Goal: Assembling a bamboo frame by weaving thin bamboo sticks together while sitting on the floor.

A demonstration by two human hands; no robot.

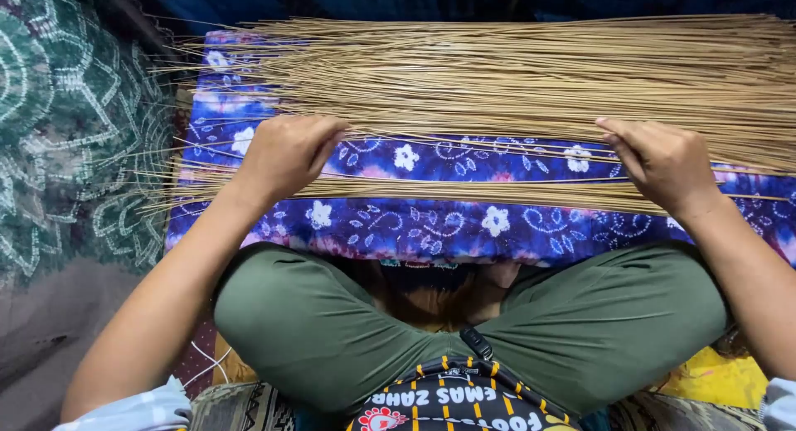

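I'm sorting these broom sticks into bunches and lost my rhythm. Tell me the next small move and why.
Probably draw the thin bunch toward your lap. Both hands, left hand and right hand, rest on it, and a strip of the blue flowered cloth already shows between it and the big pile, so it looks nearly separated.

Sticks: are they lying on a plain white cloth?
No. The sticks lie on a blue and purple flowered cloth, with the left hand and right hand resting on them.
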